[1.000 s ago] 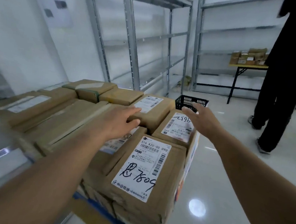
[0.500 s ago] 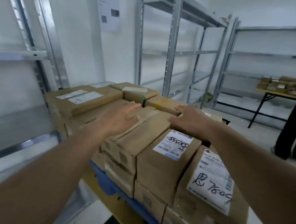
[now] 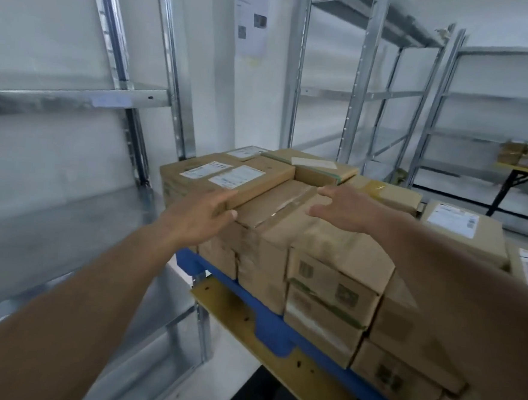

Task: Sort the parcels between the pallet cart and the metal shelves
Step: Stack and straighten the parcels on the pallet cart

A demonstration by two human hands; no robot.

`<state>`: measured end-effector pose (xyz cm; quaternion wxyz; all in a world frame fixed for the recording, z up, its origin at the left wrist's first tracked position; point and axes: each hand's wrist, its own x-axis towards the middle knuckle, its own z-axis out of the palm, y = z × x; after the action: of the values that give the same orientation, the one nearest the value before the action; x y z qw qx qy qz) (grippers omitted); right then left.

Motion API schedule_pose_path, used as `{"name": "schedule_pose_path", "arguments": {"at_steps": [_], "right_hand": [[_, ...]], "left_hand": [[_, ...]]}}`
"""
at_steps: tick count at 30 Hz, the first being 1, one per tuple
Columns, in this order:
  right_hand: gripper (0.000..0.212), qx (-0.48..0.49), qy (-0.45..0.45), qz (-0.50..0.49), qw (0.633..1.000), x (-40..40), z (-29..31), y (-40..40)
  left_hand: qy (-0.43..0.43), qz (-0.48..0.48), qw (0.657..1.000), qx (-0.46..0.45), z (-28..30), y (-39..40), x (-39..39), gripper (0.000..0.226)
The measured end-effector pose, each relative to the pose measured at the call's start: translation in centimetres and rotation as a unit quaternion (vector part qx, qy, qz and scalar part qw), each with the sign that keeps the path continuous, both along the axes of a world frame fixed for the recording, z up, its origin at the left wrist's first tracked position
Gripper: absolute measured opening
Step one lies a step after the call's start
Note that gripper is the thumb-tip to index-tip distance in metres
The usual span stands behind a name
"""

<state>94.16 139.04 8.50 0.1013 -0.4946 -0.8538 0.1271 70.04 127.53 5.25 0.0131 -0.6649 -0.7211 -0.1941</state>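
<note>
Since the parcels [image 3: 289, 220] sit stacked on the pallet cart [image 3: 273, 331] and the metal shelves [image 3: 76, 97] beside it show nothing, the sorting seems barely begun. Both hands, the left hand [image 3: 199, 218] and right hand [image 3: 346, 210], spread open over a taped box [image 3: 275, 205], gripping nothing. White labels are too blurred to read.

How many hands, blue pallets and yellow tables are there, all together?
Hands: 2 (left hand, right hand)
Blue pallet: 1
Yellow table: 1
Total: 4
</note>
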Motion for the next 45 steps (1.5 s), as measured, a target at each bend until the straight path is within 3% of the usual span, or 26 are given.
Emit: {"name": "schedule_pose_path", "arguments": {"at_steps": [14,30,38,42,45], "right_hand": [[0.076,-0.003,-0.042,0.024,0.999,-11.5,-1.0,5.1],[0.089,0.016,-0.076,0.043,0.996,-20.1,-1.0,12.5],[0.096,-0.019,-0.098,-0.009,0.995,-23.0,-1.6,13.9],[0.094,-0.039,-0.107,-0.048,0.992,-23.8,-2.3,14.4],[0.107,-0.046,-0.12,-0.068,0.989,-24.2,-2.5,14.3]], "left_hand": [[-0.068,0.027,0.996,0.057,-2.5,3.1,-10.4,0.049],[-0.074,0.108,0.991,0.028,-2.4,11.6,-20.4,0.064],[-0.116,0.079,0.99,-0.02,-2.9,15.2,-25.4,0.059],[-0.104,0.028,0.994,-0.035,-3.0,16.6,-26.9,0.041],[-0.118,-0.013,0.993,-0.021,-3.3,17.2,-27.4,0.035]]}}
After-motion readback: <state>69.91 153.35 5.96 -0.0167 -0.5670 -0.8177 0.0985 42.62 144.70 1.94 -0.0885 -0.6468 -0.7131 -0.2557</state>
